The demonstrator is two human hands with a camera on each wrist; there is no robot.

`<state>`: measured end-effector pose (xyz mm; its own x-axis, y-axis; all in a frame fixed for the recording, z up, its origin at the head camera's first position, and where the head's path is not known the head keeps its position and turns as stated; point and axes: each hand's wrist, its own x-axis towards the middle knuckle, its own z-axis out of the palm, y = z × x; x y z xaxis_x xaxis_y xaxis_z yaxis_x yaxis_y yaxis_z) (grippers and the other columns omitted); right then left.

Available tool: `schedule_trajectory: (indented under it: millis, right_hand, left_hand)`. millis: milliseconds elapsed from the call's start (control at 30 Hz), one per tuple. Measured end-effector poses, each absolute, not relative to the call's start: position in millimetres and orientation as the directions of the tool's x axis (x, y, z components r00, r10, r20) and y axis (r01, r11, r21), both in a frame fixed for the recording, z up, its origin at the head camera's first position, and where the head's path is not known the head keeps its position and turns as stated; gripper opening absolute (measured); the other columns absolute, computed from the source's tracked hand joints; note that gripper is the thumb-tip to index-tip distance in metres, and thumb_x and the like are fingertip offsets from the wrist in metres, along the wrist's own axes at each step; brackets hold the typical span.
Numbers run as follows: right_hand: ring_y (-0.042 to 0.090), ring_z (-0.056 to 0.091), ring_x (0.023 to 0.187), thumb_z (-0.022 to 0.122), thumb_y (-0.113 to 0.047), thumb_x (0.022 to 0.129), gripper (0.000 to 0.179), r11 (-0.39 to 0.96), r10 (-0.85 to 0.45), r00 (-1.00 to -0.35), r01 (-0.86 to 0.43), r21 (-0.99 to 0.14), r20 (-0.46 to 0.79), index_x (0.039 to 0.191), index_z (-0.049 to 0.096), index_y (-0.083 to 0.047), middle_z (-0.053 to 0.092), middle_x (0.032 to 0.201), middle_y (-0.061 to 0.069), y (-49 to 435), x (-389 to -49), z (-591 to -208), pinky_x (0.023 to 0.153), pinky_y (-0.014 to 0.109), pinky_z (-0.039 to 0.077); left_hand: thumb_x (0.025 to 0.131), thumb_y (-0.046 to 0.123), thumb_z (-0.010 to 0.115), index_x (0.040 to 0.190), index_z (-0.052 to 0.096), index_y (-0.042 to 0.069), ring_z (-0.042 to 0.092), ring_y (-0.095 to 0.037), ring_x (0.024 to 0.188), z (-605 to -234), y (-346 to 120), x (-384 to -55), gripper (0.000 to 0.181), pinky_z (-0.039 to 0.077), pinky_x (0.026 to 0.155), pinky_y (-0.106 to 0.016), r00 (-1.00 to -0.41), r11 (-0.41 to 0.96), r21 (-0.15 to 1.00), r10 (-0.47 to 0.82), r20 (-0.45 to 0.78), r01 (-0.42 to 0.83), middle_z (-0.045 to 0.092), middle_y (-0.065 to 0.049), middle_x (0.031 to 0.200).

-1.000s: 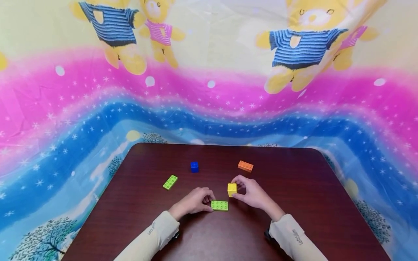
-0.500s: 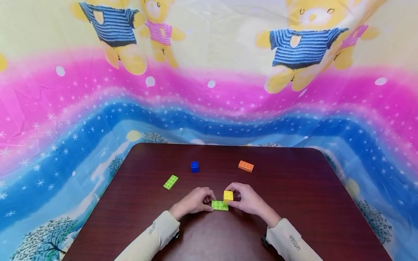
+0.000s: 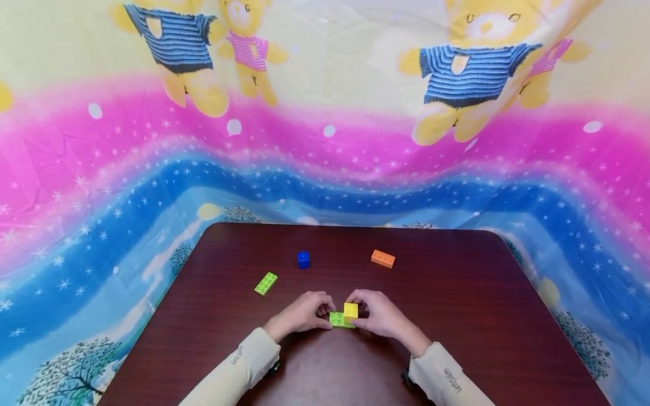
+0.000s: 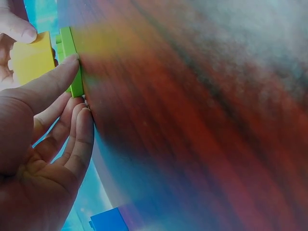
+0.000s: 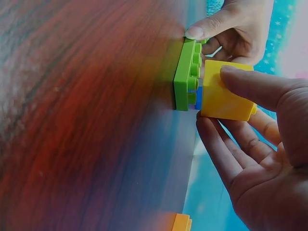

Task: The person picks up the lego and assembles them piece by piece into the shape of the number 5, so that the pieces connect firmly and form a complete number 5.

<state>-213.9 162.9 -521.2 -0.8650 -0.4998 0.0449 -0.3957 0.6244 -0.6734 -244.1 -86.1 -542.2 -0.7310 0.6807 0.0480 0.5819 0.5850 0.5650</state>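
A flat green toy building brick (image 3: 336,320) lies on the table in front of me, studs up. My left hand (image 3: 303,312) pinches its left end, and in the left wrist view the thumb presses one long side of this green brick (image 4: 71,41). A square yellow building block (image 3: 351,310) is pinched between thumb and fingers of my right hand (image 3: 383,316). It hovers over the green brick's right half. The right wrist view shows a narrow gap between the yellow block (image 5: 226,101) and the green studs.
Farther back on the dark wooden table (image 3: 213,349) lie a second flat green brick (image 3: 266,283), a small blue block (image 3: 303,260) and an orange brick (image 3: 383,259). A patterned curtain (image 3: 325,163) hangs behind the table's far edge.
My right hand has carried the yellow block left and toward me, from beside the green brick to over its right half. The left hand has kept its hold in place.
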Motion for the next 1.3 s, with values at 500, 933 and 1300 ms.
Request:
schedule_trajectory:
  millis: [500,933,1300]
  right_hand:
    - [0.012,0.065,0.092,0.088,-0.016,0.084,0.033,0.653,-0.505,-0.862,-0.42,-0.63,0.052,0.11,0.068,-0.021,0.069,0.105,-0.007,158.9,-216.2,-524.4,0.081,0.032,0.059]
    - [0.009,0.063,0.085,0.09,-0.018,0.082,0.032,0.676,-0.503,-0.862,-0.432,-0.597,0.054,0.105,0.068,-0.022,0.069,0.1,-0.007,158.1,-216.8,-523.8,0.076,0.027,0.056]
    - [0.008,0.065,0.084,0.09,-0.019,0.081,0.028,0.665,-0.491,-0.87,-0.402,-0.63,0.038,0.1,0.07,-0.023,0.07,0.097,-0.008,157.8,-216.4,-526.5,0.074,0.026,0.057]
  left_hand:
    - [0.082,0.022,0.09,0.099,0.074,0.017,0.063,-0.007,0.083,-542.3,-85.8,-243.7,0.023,0.052,0.076,-0.017,-0.723,0.578,0.558,0.688,0.058,0.595,0.068,0.003,0.094]
    - [0.081,0.023,0.091,0.098,0.073,0.016,0.063,-0.006,0.082,-540.5,-85.2,-244.8,0.025,0.052,0.075,-0.017,-0.726,0.579,0.564,0.686,0.052,0.588,0.068,0.003,0.093]
    - [0.081,0.022,0.091,0.098,0.073,0.016,0.063,-0.007,0.082,-540.7,-85.5,-244.6,0.025,0.052,0.075,-0.017,-0.728,0.582,0.568,0.684,0.045,0.582,0.068,0.002,0.092]
